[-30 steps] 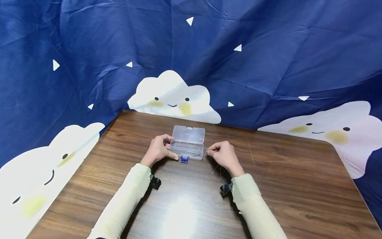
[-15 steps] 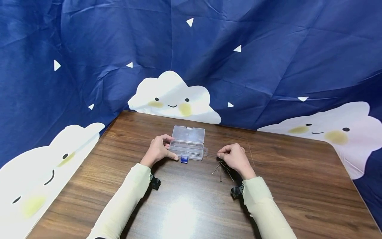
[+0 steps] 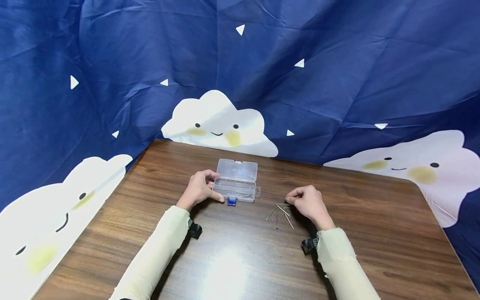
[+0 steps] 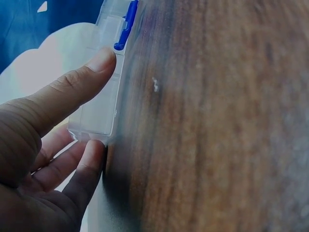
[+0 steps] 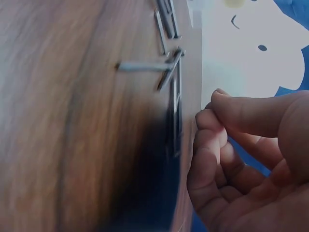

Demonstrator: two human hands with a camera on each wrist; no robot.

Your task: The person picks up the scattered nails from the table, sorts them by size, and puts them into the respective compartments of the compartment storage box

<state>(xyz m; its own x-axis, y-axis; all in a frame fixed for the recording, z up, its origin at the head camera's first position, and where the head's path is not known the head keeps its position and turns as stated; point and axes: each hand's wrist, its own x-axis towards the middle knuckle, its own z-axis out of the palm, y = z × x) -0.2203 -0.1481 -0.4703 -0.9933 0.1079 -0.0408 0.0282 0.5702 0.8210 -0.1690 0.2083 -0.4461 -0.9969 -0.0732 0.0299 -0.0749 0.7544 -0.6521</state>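
A clear plastic box [image 3: 234, 192] stands on the table with its lid [image 3: 237, 170] raised and a blue latch [image 3: 232, 201] hanging at the front. My left hand [image 3: 198, 189] grips its left end, thumb on the front wall and fingers round the end, as the left wrist view also shows. A few thin metal nails [image 3: 244, 195] lie inside. Several more nails [image 3: 277, 216] are scattered on the tabletop to the right. Just above that pile is my right hand [image 3: 308, 204], fingers curled, thumb against the forefinger [image 5: 207, 125]; nothing shows between them.
A small clear tab [image 3: 258, 191] sticks out from the box's right end. The brown wooden table [image 3: 375, 233] reaches back to a blue cloth [image 3: 337, 83] printed with white clouds. Each wrist wears a black camera band [image 3: 309, 246].
My right hand has moved from the box's right end rightward and toward me, over to the loose nails, uncovering more of them. The left hand and box have stayed put.
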